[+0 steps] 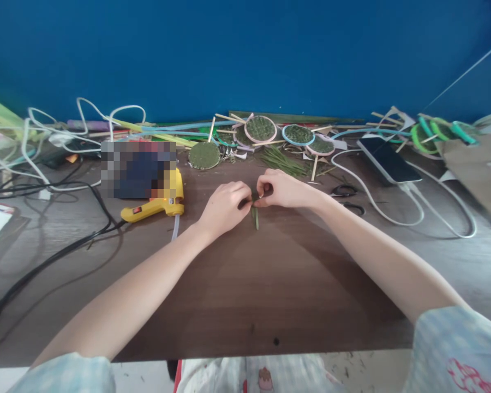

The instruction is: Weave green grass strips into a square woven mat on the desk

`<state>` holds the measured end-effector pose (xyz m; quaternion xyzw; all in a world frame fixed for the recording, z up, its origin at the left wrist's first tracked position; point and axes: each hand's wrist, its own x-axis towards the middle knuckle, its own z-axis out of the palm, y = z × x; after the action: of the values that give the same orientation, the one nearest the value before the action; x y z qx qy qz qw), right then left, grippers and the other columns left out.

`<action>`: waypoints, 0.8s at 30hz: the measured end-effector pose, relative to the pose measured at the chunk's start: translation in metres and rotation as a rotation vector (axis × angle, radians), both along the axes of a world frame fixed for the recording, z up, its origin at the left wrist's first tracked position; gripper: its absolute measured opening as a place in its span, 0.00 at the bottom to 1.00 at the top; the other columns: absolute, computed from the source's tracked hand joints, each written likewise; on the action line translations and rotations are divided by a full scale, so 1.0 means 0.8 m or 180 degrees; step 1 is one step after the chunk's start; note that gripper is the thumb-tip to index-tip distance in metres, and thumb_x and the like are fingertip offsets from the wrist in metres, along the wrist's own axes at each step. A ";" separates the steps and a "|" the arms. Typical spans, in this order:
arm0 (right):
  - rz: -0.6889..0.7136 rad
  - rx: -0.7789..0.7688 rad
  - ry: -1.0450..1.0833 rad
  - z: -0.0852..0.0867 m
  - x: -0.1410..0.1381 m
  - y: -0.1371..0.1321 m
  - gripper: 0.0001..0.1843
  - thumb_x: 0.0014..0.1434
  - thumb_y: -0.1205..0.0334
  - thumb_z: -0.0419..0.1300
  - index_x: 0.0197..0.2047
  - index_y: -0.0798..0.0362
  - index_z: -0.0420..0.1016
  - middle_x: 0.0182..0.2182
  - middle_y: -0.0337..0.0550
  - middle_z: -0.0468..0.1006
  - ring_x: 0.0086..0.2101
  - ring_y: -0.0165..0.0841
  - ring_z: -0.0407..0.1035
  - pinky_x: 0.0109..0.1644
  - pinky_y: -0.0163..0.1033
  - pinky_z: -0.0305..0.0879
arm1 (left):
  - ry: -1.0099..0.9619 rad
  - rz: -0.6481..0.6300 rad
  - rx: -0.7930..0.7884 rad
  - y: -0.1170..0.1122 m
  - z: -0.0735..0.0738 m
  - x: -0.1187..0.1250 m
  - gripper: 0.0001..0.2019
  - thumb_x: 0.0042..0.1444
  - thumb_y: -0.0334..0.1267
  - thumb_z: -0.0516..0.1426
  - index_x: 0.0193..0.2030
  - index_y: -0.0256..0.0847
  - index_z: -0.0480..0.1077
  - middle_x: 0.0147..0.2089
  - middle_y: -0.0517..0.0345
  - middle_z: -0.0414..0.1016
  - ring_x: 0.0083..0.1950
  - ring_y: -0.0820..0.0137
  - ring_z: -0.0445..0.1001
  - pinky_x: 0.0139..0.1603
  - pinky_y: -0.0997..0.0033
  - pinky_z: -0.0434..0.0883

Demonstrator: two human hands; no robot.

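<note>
My left hand [225, 206] and my right hand [281, 189] meet over the middle of the brown table [245, 295]. Both pinch a small bundle of green strips [255, 214] between fingers and thumbs; its short ends hang down below the fingers. Fingers of both hands are curled closed on it. Behind the hands lies a loose pile of green strips [280, 161]. Several round woven green discs [261, 129] on sticks lie along the back of the table.
A yellow glue gun [155, 204] lies left of my hands, beside a blurred box [137, 169]. White and black cables [57, 164] sprawl at the left. Scissors [347, 197], a phone [388, 159] with a white cable, and green rings [427, 131] sit at the right.
</note>
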<state>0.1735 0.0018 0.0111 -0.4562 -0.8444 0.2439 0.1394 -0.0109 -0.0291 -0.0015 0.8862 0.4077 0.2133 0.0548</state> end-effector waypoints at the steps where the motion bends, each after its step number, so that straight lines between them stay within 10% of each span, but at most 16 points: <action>1: -0.0003 -0.0003 0.0000 0.001 0.000 0.000 0.14 0.43 0.52 0.64 0.27 0.53 0.69 0.30 0.40 0.63 0.33 0.32 0.60 0.39 0.37 0.56 | 0.0000 -0.0001 -0.0001 0.000 0.000 0.000 0.03 0.52 0.28 0.53 0.30 0.38 0.66 0.36 0.56 0.73 0.39 0.67 0.70 0.40 0.67 0.64; 24: 0.0030 -0.0098 0.0011 0.002 0.000 0.005 0.11 0.46 0.55 0.62 0.27 0.54 0.70 0.28 0.38 0.63 0.30 0.29 0.60 0.36 0.35 0.55 | 0.0043 0.0002 0.0015 0.001 -0.001 0.000 0.02 0.53 0.30 0.54 0.30 0.38 0.66 0.36 0.55 0.72 0.39 0.66 0.70 0.40 0.66 0.64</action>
<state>0.1737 0.0061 0.0124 -0.4540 -0.8424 0.2582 0.1326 -0.0113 -0.0287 -0.0022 0.8876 0.4079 0.2083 0.0500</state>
